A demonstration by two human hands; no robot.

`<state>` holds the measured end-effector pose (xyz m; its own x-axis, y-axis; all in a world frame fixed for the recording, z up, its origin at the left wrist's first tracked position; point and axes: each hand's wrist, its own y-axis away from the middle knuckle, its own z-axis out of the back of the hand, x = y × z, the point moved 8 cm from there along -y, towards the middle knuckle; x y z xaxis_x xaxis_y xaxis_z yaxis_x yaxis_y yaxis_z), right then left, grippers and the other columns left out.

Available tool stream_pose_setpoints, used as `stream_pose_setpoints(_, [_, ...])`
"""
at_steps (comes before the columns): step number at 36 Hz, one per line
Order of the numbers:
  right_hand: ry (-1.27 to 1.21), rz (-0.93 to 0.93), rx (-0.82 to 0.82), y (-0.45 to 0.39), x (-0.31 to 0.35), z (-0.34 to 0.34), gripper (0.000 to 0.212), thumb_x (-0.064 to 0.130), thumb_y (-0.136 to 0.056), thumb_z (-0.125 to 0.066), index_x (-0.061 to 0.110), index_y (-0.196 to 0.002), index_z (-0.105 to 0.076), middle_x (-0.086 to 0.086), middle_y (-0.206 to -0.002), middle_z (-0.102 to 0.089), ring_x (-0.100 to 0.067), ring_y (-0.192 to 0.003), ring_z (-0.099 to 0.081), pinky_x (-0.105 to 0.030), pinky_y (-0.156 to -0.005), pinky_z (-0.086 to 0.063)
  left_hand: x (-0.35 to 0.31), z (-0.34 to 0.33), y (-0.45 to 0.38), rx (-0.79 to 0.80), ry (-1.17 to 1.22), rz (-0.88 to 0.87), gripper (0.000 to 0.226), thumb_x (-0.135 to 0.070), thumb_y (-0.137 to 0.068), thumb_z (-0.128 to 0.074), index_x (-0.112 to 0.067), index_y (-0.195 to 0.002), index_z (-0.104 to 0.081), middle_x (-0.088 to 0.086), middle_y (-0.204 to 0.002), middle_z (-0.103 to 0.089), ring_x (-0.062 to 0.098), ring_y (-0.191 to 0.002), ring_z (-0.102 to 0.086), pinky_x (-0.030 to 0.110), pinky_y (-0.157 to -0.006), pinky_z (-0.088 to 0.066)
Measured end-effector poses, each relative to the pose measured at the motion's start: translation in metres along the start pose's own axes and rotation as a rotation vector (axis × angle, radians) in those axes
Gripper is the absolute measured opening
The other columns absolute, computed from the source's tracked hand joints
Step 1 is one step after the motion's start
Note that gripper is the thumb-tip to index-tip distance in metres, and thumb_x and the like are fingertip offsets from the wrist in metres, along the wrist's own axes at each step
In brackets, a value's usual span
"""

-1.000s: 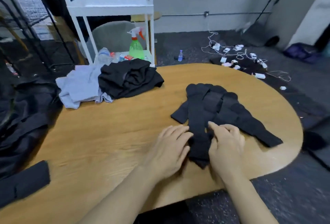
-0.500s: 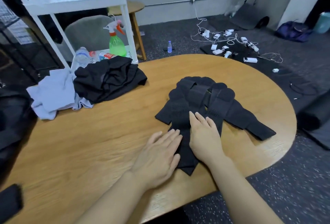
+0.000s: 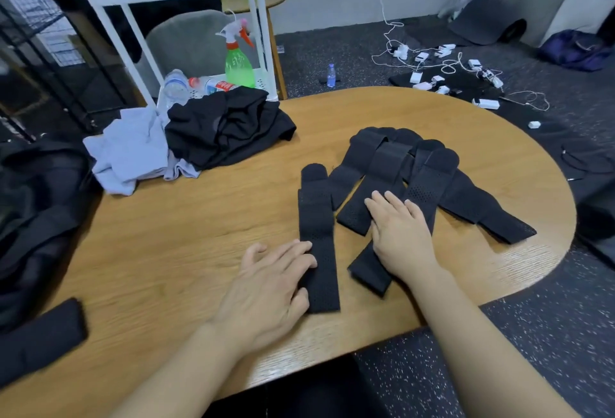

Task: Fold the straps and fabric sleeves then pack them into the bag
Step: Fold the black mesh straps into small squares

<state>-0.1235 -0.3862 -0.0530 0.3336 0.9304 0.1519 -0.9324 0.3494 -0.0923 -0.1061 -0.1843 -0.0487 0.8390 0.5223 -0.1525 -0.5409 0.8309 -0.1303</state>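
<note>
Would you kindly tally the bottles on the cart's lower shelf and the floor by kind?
Green spray bottle: 1
Clear plastic bottles on the cart shelf: 2
Small bottle on the floor: 1
Total: 4

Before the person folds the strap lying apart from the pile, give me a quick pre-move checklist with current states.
1. Single strap clear of the strap pile: ok, a gap of bare table shows between them.
2. Left hand on the single strap: ok, fingers lie over its near end.
3. Right hand steadying the pile: ok, flat on it.
4. Strap lying flat, untwisted: ok.
5. Room to fold toward the person: ok.
6. Bag ready to receive: cannot tell; the dark fabric at the left edge is unclear.
</note>
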Motion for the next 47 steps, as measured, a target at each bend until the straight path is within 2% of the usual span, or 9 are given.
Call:
stream_pose_setpoints(6, [-0.011,0.035,-0.039,-0.003,0.012,0.013,0.046,0.018,-0.103,-0.035,0.018,-0.149,-0.034,0.0,-0.158,-0.029,-0.019,-0.149,-0.014,-0.039,-0.119,-0.006,0.022,0.009,0.031,-0.025,0.011,0.06,0.03,-0.036,-0.084,-0.045,-0.033,-0.113,-0.053,-0.01,-0.139,-0.054,0.006,-0.134,-0.041,0.034,-0.103,-0.015])
stream_pose_setpoints(11, [-0.109,0.338,-0.274,0.014,0.086,0.047,0.036,0.006,-0.086,-0.057,0.011,-0.121,-0.065,-0.006,-0.123,-0.066,-0.026,-0.125,-0.053,-0.039,-0.111,-0.022,0.029,0.011,0.042,-0.035,0.05,0.066,0.031,-0.035,-0.084,-0.044,-0.031,-0.114,-0.054,-0.01,-0.141,-0.052,0.004,-0.136,-0.037,0.03,-0.103,-0.012])
stream_pose_setpoints(14, [-0.158,0.575,-0.164,0.039,0.139,0.033,0.03,0.01,-0.074,-0.055,0.016,-0.097,-0.073,0.0,-0.092,-0.072,-0.022,-0.099,-0.062,-0.033,-0.101,-0.026,0.035,0.013,0.049,-0.056,0.084,0.075,0.031,-0.034,-0.083,-0.046,-0.03,-0.113,-0.054,-0.01,-0.14,-0.052,0.003,-0.136,-0.037,0.029,-0.104,-0.013])
stream_pose_setpoints(16, [-0.138,0.635,-0.005,0.047,0.157,0.007,0.035,0.011,-0.082,-0.052,0.014,-0.112,-0.069,-0.003,-0.115,-0.068,-0.024,-0.114,-0.057,-0.035,-0.106,-0.027,0.039,0.013,0.054,-0.063,0.094,0.078,0.032,-0.034,-0.083,-0.047,-0.03,-0.114,-0.055,-0.008,-0.141,-0.052,0.005,-0.136,-0.037,0.032,-0.106,-0.014])
stream_pose_setpoints(19, [-0.114,0.554,0.183,0.034,0.157,-0.015,0.053,0.01,-0.096,-0.044,0.013,-0.149,-0.036,-0.005,-0.158,-0.027,-0.023,-0.145,-0.023,-0.034,-0.115,-0.016,0.044,0.01,0.058,-0.062,0.108,0.084,0.033,-0.035,-0.084,-0.048,-0.031,-0.116,-0.054,-0.007,-0.143,-0.05,0.005,-0.137,-0.037,0.035,-0.107,-0.016])
stream_pose_setpoints(24, [-0.081,0.445,0.282,-0.007,0.157,-0.018,0.061,0.009,-0.099,-0.039,0.017,-0.155,-0.018,0.001,-0.163,-0.01,-0.015,-0.149,-0.008,-0.03,-0.115,-0.012,0.043,0.01,0.058,-0.061,0.135,0.101,0.033,-0.035,-0.083,-0.049,-0.033,-0.116,-0.052,-0.008,-0.142,-0.049,0.005,-0.136,-0.038,0.036,-0.107,-0.017])
stream_pose_setpoints(38, [-0.111,0.33,0.364,-0.056,0.151,-0.014,0.049,-0.001,-0.095,-0.036,0.009,-0.143,-0.042,-0.009,-0.15,-0.039,-0.025,-0.14,-0.033,-0.042,-0.109,-0.032,0.038,0.009,0.057,-0.058,0.168,0.142,0.035,-0.042,-0.089,-0.039,-0.035,-0.12,-0.052,-0.012,-0.146,-0.044,0.003,-0.137,-0.032,0.034,-0.108,-0.014])
stream_pose_setpoints(42, [-0.409,0.243,0.236,-0.049,0.139,0.008,0.052,0.0,-0.098,-0.035,0.016,-0.147,-0.041,-0.004,-0.151,-0.042,-0.023,-0.138,-0.038,-0.035,-0.111,-0.034,0.05,0.014,0.059,-0.141,0.412,0.212,0.042,-0.053,-0.094,-0.028,-0.039,-0.125,-0.052,-0.022,-0.146,-0.04,-0.006,-0.136,-0.029,0.03,-0.11,-0.013])
stream_pose_setpoints(47, [-0.775,0.194,0.114,0.005,0.124,0.04,0.05,-0.009,-0.093,-0.037,0.014,-0.132,-0.059,0.003,-0.126,-0.063,-0.004,-0.119,-0.055,-0.021,-0.107,-0.039,0.063,0.026,0.075,-0.308,0.591,0.278,0.04,-0.053,-0.093,-0.037,-0.037,-0.125,-0.054,-0.027,-0.14,-0.045,-0.007,-0.133,-0.036,0.023,-0.109,-0.017])
